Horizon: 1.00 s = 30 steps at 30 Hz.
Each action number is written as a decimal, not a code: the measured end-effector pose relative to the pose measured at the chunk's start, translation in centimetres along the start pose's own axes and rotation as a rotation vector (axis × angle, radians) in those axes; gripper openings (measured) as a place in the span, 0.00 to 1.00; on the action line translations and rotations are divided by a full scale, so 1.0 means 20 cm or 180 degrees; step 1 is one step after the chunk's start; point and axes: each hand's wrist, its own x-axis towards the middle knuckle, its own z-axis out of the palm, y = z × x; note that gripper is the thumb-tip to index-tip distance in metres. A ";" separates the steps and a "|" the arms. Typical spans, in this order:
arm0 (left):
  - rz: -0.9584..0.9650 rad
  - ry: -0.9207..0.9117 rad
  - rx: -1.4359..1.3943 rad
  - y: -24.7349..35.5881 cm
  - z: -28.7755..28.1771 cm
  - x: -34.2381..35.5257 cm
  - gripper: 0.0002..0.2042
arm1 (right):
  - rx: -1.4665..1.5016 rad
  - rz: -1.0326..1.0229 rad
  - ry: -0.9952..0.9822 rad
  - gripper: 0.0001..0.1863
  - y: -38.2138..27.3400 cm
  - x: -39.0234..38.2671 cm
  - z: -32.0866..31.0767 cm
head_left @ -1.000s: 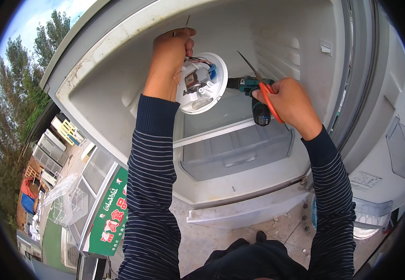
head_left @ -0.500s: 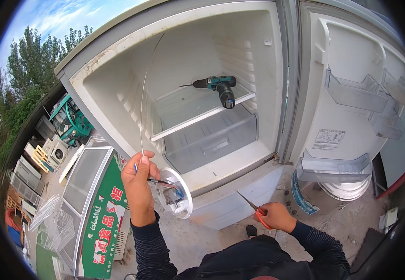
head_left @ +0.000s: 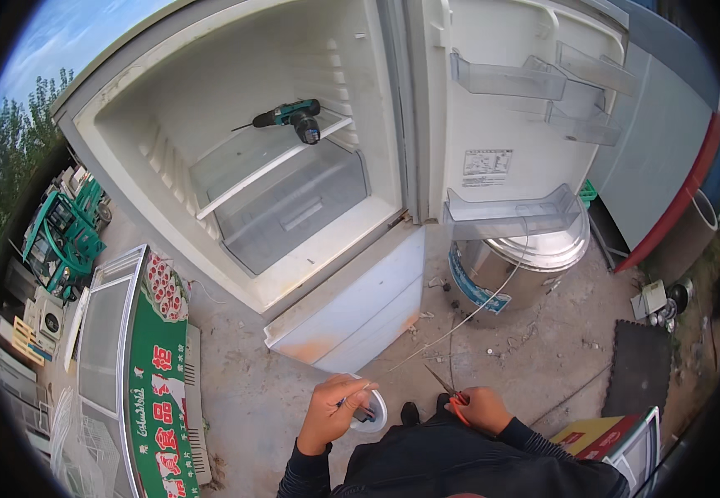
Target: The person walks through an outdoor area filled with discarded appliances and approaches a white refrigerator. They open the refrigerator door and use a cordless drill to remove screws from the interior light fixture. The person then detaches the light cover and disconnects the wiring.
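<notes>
My left hand (head_left: 332, 408) is closed, pinching a long thin pale wire (head_left: 459, 324). The wire runs from the fingers up and to the right, past the steel drum. Just beside those fingers is a round white housing (head_left: 379, 413) with dark parts inside; whether the hand also grips it is hidden. To the right, my right hand (head_left: 486, 410) is wrapped around the orange handles of a pair of scissors (head_left: 440, 382). The narrow blades point up and left, apart from the housing.
An open fridge (head_left: 273, 290) stands ahead, with a cordless drill (head_left: 296, 119) on its inner shelf. Its door (head_left: 493, 124) swings right, above a steel drum (head_left: 505, 278). A green-sided display cabinet (head_left: 148, 365) is at left, a dark mat (head_left: 635, 369) at right.
My left hand has moved down and right with the wire and white housing. The wire has swung from upright inside the fridge opening to the right. The view has shifted right; the scissors stay in my right hand.
</notes>
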 end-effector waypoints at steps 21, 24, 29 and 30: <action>-0.1962 -0.3231 -0.1997 0.04 2.67 -0.06 0.14 | 0.1193 0.3158 0.1861 0.23 0.65 -1.61 0.18; -0.2439 -0.3730 -0.1961 0.14 3.07 -0.33 0.14 | 0.1360 0.3630 0.2361 0.20 0.62 -1.78 0.28; -0.2566 -0.4863 -0.1728 0.29 3.59 -0.87 0.15 | 0.1831 0.4715 0.3185 0.21 0.46 -1.99 0.51; -0.2507 -0.5091 -0.1777 0.32 3.68 -0.99 0.16 | 0.1937 0.4945 0.3471 0.22 0.42 -2.01 0.57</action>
